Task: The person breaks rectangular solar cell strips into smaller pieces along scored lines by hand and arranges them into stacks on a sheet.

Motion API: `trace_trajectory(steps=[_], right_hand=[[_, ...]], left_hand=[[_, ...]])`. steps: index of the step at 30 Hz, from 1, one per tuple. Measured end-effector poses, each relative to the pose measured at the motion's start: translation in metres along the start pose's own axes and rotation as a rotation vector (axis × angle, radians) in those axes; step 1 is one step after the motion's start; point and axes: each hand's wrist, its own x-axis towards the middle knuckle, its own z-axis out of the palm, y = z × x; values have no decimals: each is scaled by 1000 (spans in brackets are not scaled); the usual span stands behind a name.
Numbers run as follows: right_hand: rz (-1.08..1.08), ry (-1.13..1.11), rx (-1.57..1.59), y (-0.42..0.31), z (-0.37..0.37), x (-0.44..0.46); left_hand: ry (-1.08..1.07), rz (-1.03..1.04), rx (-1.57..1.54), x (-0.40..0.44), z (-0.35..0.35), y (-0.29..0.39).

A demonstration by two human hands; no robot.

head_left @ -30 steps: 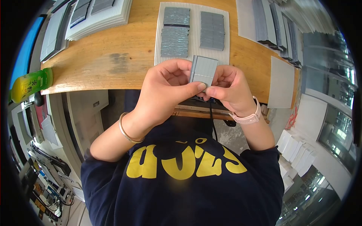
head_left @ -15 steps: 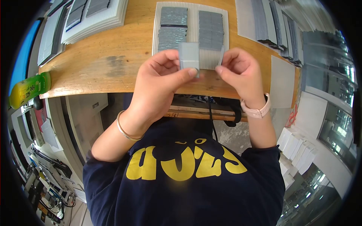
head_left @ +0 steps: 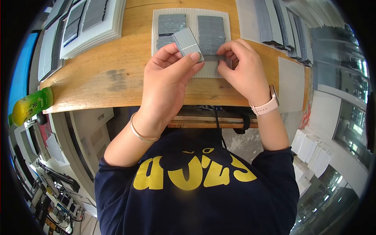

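Observation:
My left hand [head_left: 166,72] pinches a small stack of flat grey rectangular pieces [head_left: 187,42], tilted, with the thumb across its lower end. A pale line crosses its top face. Close by, my right hand [head_left: 239,64] has finger and thumb at the right edge of a thin grey piece [head_left: 213,58] at the near end of the right column. Under both hands lies a white ribbed board [head_left: 207,72]. It carries a left column of shiny grey pieces [head_left: 171,24] with a dark gap across it, and a right column of grey pieces [head_left: 211,34].
More ribbed boards with grey pieces [head_left: 113,29] are stacked at the far left of the wooden table [head_left: 90,84]. Rows of grey pieces [head_left: 274,27] stand at the far right, near a pale sheet [head_left: 290,84]. A green-capped drink bottle [head_left: 33,103] is at the left edge.
My right hand has brought the thin grey piece from upright in the air down to the near end of the right column. The stack in my left hand has tilted and risen slightly.

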Motion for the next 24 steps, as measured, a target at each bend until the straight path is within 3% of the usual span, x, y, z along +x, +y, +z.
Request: trace_trajectory(steps=[7, 10, 13, 19, 24], right_hand=[[14, 56, 24, 1, 1, -1], [54, 55, 295, 4, -3, -7], [239, -63, 830, -11, -9, -14], [374, -219, 1078, -32, -15, -25], [289, -232, 1043, -29, -3, -47]], left_hand=[[30, -17, -51, 3, 3, 1], [-6, -23, -35, -1, 4, 1], [-30, -31, 24, -5, 3, 1], [-67, 39, 231, -24, 5, 3], [-154, 37, 325, -43, -9, 0]])
